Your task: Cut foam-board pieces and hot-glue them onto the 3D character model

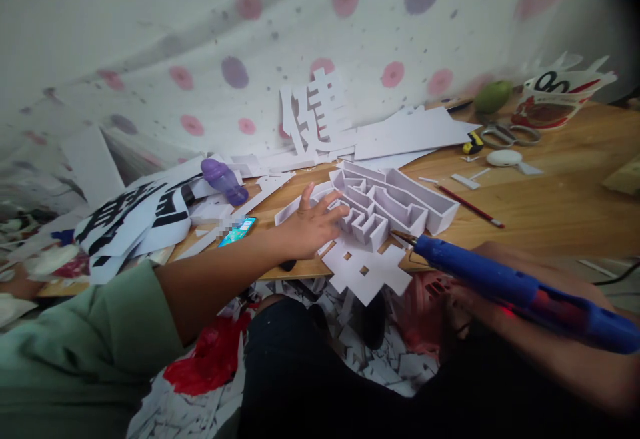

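A white three-dimensional Chinese character with upright walls lies near the table's front edge. My left hand reaches onto its left part, fingers spread and touching the walls. My right hand, partly blurred, is wrapped round a blue glue pen with a pointed metal nozzle. The nozzle tip is beside the character's front right walls; whether it touches them I cannot tell. Under the character, a flat white cut-out with small square holes sticks out past the table edge.
A white cut-out character stands against the spotted curtain. Nearby are white sheets, a purple bottle, a phone, a red pencil, grey scissors and a tub of tools. White scraps cover the floor.
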`<state>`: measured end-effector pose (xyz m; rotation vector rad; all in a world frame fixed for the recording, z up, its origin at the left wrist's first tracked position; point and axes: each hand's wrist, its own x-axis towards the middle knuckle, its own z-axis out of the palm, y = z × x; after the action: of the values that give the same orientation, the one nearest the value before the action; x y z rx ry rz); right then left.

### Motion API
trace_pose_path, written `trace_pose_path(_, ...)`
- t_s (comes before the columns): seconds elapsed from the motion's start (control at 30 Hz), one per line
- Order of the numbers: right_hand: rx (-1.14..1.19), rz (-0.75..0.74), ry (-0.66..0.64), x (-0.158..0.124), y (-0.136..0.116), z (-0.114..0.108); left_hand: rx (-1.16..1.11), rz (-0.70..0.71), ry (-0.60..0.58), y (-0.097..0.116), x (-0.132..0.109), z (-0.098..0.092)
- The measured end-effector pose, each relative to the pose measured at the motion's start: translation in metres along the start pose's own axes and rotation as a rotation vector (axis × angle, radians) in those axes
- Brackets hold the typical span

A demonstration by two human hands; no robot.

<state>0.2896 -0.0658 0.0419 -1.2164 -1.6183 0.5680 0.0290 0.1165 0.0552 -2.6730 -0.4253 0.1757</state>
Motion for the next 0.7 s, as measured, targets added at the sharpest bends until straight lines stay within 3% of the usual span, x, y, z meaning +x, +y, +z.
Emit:
trace_pose_path(0.37, -0.026, -0.051, -0.041, 0.0004, 0.0037, -0.0024, 0.004, -0.038, -0.039, 0.0024, -0.005, -0.0008)
trace_pose_path(0.7, -0.1, -0.054, -0.041, 0.0018, 0.0074, -0.0023, -0.013, -0.03, -0.003, 0.0035, -0.0059, 0.003)
